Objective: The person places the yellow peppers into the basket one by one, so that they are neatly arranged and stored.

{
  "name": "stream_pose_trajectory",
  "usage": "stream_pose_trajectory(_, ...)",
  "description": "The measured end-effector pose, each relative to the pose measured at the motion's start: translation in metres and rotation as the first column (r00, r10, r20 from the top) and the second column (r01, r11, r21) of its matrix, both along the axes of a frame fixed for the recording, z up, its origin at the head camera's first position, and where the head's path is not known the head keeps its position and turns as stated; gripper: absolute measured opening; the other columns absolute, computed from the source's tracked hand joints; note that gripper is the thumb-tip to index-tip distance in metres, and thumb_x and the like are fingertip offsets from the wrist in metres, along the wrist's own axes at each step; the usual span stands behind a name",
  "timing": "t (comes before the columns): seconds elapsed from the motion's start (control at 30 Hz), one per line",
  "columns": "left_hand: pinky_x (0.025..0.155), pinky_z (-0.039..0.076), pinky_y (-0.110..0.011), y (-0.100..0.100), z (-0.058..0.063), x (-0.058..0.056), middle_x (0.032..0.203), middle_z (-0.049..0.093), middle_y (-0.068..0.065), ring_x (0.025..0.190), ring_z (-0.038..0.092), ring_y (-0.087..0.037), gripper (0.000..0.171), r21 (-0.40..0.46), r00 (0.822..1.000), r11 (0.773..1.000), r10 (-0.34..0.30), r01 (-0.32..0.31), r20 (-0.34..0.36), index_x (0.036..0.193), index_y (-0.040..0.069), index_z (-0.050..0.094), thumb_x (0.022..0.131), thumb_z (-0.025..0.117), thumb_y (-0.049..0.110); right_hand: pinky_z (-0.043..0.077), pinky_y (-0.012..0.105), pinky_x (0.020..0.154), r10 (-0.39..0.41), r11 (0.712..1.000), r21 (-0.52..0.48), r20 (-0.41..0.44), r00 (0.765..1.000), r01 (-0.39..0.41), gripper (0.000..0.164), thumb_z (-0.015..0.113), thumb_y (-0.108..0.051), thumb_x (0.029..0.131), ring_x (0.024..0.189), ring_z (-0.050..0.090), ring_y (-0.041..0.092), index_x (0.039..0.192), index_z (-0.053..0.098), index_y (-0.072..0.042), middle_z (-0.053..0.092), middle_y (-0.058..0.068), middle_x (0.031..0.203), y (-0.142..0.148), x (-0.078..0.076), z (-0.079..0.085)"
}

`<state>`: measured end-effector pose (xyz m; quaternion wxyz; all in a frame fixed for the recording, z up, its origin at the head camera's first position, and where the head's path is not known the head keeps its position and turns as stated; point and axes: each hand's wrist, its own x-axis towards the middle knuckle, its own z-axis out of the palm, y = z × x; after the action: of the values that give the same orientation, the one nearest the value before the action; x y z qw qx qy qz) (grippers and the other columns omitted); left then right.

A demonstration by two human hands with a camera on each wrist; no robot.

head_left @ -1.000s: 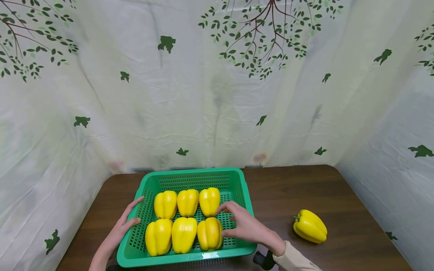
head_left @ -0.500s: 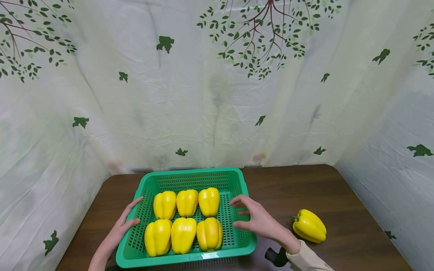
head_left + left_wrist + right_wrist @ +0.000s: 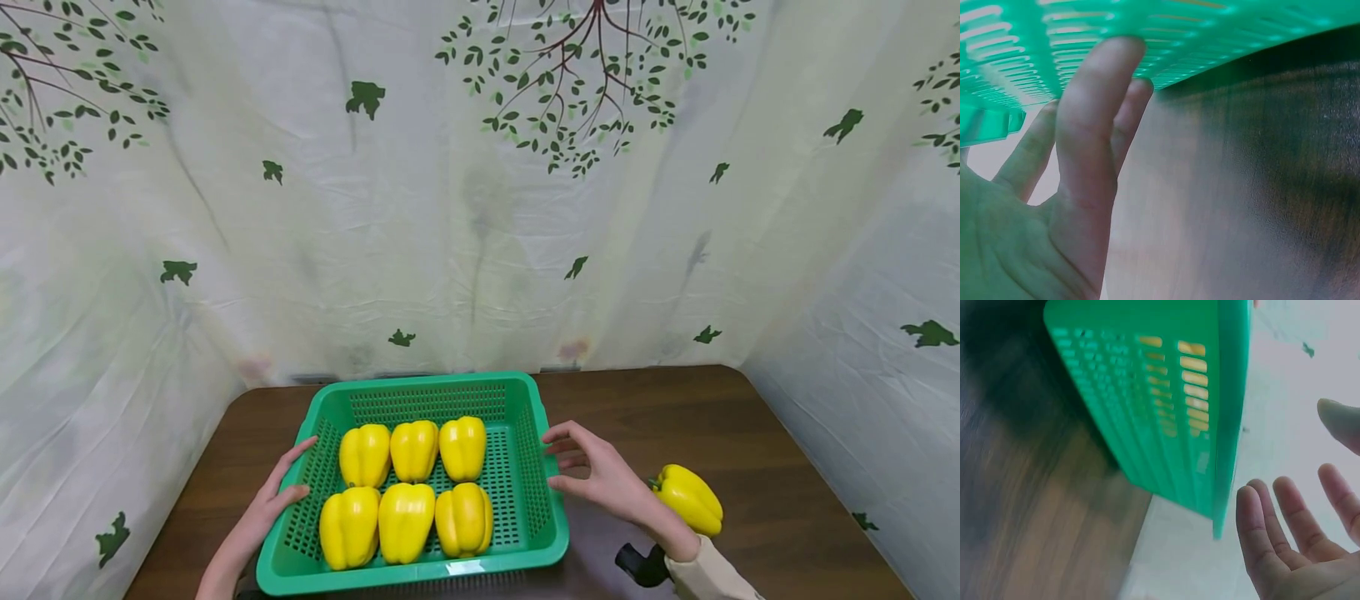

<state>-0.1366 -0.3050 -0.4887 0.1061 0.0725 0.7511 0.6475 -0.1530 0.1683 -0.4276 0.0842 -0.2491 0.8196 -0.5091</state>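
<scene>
A green plastic basket (image 3: 525, 546) holds two rows of yellow bell peppers (image 3: 407, 521), seen in the head view. My left hand (image 3: 272, 500) grips its left rim, with the thumb laid over the edge. In the left wrist view the fingers (image 3: 1088, 119) of this hand reach up against the slotted outer wall (image 3: 1210, 50). My right hand (image 3: 600, 475) is just off the basket's right rim, its fingers spread and slightly bent around nothing. The right wrist view shows a gap between these fingers (image 3: 1254, 531) and the rim (image 3: 1230, 425).
A single yellow bell pepper (image 3: 690, 500) lies on the brown wooden table (image 3: 615, 400) to the right, partly hidden by my right wrist. A pale curtain (image 3: 480, 208) with printed leaves hangs behind and beside the table. The basket's back edge is close to the table's far edge.
My right hand has drawn back rightward, from beside the front-right pepper inside the basket to just outside the right rim. The left hand, basket and peppers have stayed in place.
</scene>
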Motion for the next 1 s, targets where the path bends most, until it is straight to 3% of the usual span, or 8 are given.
stream_pose_trajectory(0.17, 0.079, 0.053, -0.034, 0.000, -0.001, 0.000, 0.149, 0.006, -0.022, 0.105, 0.055, -0.003, 0.058, 0.005, 1.000, 1.000, -0.005, 0.005, -0.015, 0.152, 0.014, 0.013, 0.100, 0.039, 0.009, 0.049, 0.041, 0.088, -0.026, 1.000, -0.006, -0.040, 0.999, 0.026, 0.041, 0.070, -0.015, 0.087, 0.110, 0.055, 0.028, 0.123, 0.050, -0.009, 0.056, 0.010, 0.121, 0.016, -0.001, -0.002)
stream_pose_trajectory(0.37, 0.078, 0.053, -0.035, 0.000, -0.001, 0.001, 0.150, 0.004, -0.026, 0.105, 0.054, -0.002, 0.059, 0.013, 1.000, 1.000, -0.005, 0.005, -0.003, 0.152, 0.015, 0.013, 0.100, 0.039, 0.009, 0.049, 0.043, 0.087, -0.055, 0.998, -0.010, -0.089, 0.994, 0.054, 0.041, 0.071, -0.019, 0.087, 0.109, 0.056, 0.024, 0.122, 0.050, -0.011, 0.056, 0.004, 0.121, 0.035, 0.000, -0.006)
stream_pose_trajectory(0.6, 0.079, 0.052, -0.033, 0.000, -0.002, 0.001, 0.151, 0.003, -0.026, 0.106, 0.053, -0.001, 0.059, -0.001, 1.000, 1.000, -0.002, 0.002, -0.004, 0.152, 0.015, 0.013, 0.100, 0.040, 0.010, 0.049, 0.040, 0.086, -0.127, 0.992, -0.012, -0.103, 0.986, 0.127, 0.044, 0.074, -0.018, 0.084, 0.107, 0.058, 0.017, 0.121, 0.052, -0.009, 0.057, 0.003, 0.118, 0.054, 0.004, -0.009)
stream_pose_trajectory(0.73, 0.080, 0.052, -0.031, 0.000, -0.002, -0.001, 0.151, 0.003, -0.025, 0.106, 0.052, 0.001, 0.058, -0.017, 1.000, 1.000, -0.001, 0.001, -0.029, 0.152, 0.014, 0.014, 0.100, 0.040, 0.010, 0.049, 0.039, 0.087, -0.156, 0.987, 0.027, -0.109, 0.982, 0.160, 0.043, 0.073, -0.020, 0.085, 0.107, 0.057, 0.014, 0.121, 0.052, -0.014, 0.057, 0.001, 0.119, 0.066, 0.005, -0.010)
stream_pose_trajectory(1.0, 0.079, 0.052, -0.031, -0.001, -0.002, -0.001, 0.150, 0.001, -0.028, 0.106, 0.052, 0.002, 0.058, -0.007, 0.999, 1.000, -0.021, 0.021, -0.047, 0.152, 0.014, 0.013, 0.101, 0.039, 0.009, 0.048, 0.032, 0.087, -0.183, 0.979, 0.078, -0.091, 0.979, 0.190, 0.044, 0.072, -0.024, 0.086, 0.108, 0.056, 0.016, 0.123, 0.052, -0.015, 0.056, 0.001, 0.122, 0.088, 0.007, -0.010)
